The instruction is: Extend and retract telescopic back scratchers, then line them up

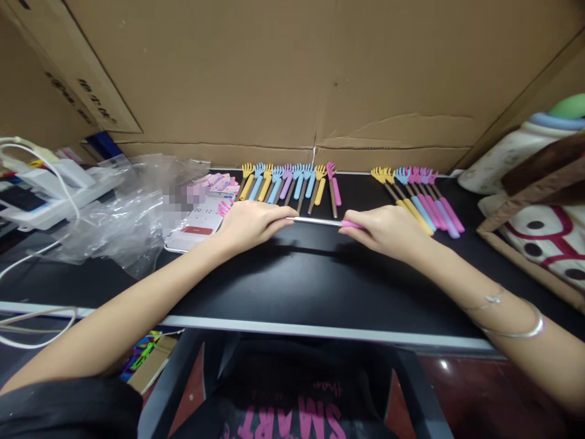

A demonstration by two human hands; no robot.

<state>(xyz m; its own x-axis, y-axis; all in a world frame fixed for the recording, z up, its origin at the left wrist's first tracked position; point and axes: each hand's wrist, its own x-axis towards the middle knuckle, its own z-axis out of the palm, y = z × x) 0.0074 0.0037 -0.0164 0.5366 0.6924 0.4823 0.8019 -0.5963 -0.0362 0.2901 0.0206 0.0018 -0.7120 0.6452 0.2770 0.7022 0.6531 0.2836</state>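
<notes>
My left hand (pixel 253 223) and my right hand (pixel 385 230) hold one telescopic back scratcher (pixel 315 221) stretched level between them over the black table (pixel 292 280). The left hand is closed round the end with the pink claw head, which pokes out by the wrist. The right hand is closed on the pink grip end. The bare metal rod spans the gap between the hands. Behind them lie two rows of coloured back scratchers, one group (pixel 290 183) at the centre and another group (pixel 420 195) to the right.
A phone (pixel 197 228) showing a timer lies left of my left hand, beside crumpled clear plastic bags (pixel 123 207). Cardboard (pixel 292 79) walls the back. A patterned bag (pixel 534 225) stands at the right. White devices and cables (pixel 41 183) sit far left.
</notes>
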